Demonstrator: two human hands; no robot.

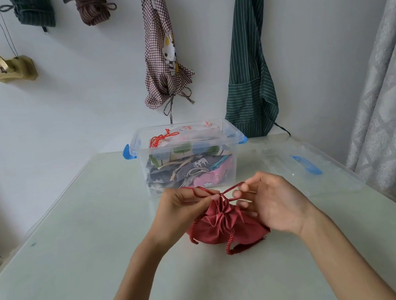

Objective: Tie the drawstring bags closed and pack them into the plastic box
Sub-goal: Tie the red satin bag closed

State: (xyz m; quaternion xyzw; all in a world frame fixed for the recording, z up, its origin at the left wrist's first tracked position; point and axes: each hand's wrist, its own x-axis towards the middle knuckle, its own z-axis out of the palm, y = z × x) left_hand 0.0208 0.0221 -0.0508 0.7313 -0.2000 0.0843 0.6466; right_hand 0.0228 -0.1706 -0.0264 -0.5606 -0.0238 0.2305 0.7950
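Pale green glass covers the worktop (79, 261) we are standing at, and everything the job needs sits on it. Largest is the clear plastic box (225, 129) at the far edge, already well filled with patterned drawstring bags (194, 168), one with an orange cord lying on top; its lid (298, 159) lies flat just to the right, apart from it. Nearer to us, between our forearms, rests the red bag (220, 227), its mouth gathered into tight pleats. Our left hand (183, 210) pinches one run of the red drawstring (227, 192) between thumb and forefinger, and our right hand (276, 202) pinches the other, fingers curled close on the cord, with the two strands crossing just above the pleats. We judge the knot is only half made, so the risks sit here. If we pull unevenly, the crossing may slide off the gather and the mouth reopen. If either pinch slackens, the smooth twisted cord could slip free and undo the crossing. The loose tail (231, 245) trailing under the bag toward us might get caught in the knot or snag as we lift. And the box looks nearly full, so a bulky bag dropped on top could stop the lid from seating.
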